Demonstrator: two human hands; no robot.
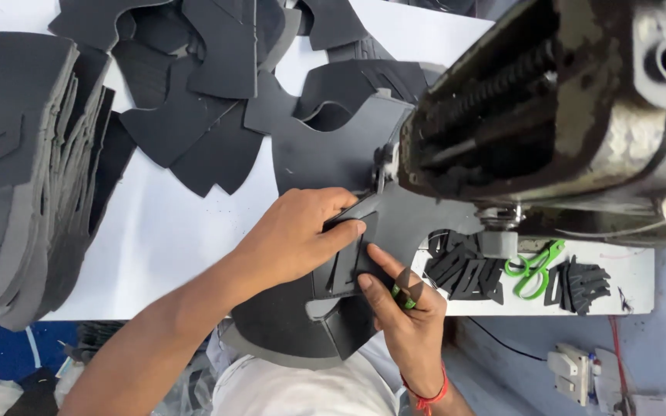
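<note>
A dark grey shoe panel [325, 300] is pressed flat at the near edge of the white bench [171, 231], its upper end tucked in under the sewing machine [549, 108]. A small black strip [346, 266] is laid on top of the panel and pinned there from both sides. The left hand [294, 235] is spread over the panel, fingers bent, fingertips pushed down on the strip's upper edge; nothing is gripped, only pressed. The right hand [402, 308] is brought in from below, index finger stretched along the strip, while something small and green [402, 299] is curled in the remaining fingers; what it is cannot be told. A red thread band [425, 397] is worn at that wrist.

Just right of the hands, a heap of small black cut pieces [464, 270] is seen under the machine, with green-handled snips [533, 266] beside it and more black pieces [583, 285] further right. Loose dark panels [194, 100] are scattered across the far bench, and a tall stack of grey panels [25, 177] is piled at the left edge.
</note>
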